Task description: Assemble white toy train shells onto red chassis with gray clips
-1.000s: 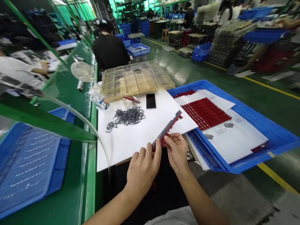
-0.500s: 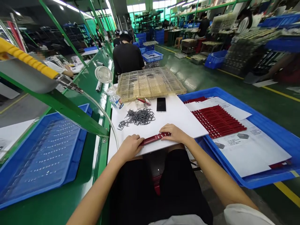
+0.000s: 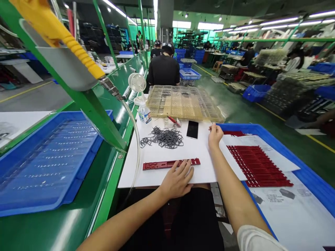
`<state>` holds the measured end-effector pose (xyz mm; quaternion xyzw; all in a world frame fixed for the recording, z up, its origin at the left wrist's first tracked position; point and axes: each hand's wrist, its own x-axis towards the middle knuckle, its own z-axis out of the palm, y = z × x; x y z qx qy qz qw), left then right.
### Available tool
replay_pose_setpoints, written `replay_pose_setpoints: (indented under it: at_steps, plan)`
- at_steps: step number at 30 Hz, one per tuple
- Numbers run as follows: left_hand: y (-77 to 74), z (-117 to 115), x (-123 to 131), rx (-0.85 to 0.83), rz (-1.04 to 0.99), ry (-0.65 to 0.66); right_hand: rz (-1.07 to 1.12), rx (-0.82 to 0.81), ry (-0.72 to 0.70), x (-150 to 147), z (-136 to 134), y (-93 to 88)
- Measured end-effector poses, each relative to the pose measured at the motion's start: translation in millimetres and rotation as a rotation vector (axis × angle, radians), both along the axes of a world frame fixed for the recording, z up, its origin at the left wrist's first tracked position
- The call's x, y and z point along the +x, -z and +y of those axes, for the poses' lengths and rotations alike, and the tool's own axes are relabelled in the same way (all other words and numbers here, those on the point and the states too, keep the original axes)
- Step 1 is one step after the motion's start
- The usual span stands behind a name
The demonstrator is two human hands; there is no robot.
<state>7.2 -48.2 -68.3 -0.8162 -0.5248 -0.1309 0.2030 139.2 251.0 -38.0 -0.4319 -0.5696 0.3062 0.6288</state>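
Left hand (image 3: pixel 178 179), fingers loosely spread, rests on the red strip (image 3: pixel 160 165); right hand (image 3: pixel 215 136) curls, contents unclear to me. Sideways drag, I judge, could skid the strip askew.

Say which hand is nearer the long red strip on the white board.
Left. The left hand reaches over the red strip; the right hand is apart, farther forward and to the right.

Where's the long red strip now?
Head view, centre: strip on the white board, nearer than the tangled grey cords, left grip over its right half.
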Motion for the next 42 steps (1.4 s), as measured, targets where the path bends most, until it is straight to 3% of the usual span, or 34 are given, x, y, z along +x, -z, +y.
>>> replay_pose_setpoints:
  at_steps: [7,13,26,32,42]
  plan:
    - [17.0,3,-11,0.014,0.069,-0.006,0.022,-0.150,0.082,-10,20,33.9]
    - [18.2,1,-21,0.055,0.031,0.018,0.054,-0.234,0.106,-14,32,37.9]
    - [15.2,2,-26,-0.044,0.013,0.034,-0.131,0.005,0.033,-16,37,56.4]
    - [17.0,2,-24,0.030,0.007,0.008,-0.218,0.015,0.046,-12,39,59.9]
    - [19.7,2,-21,-0.012,0.050,0.014,-0.344,0.092,-0.001,-7,37,61.9]
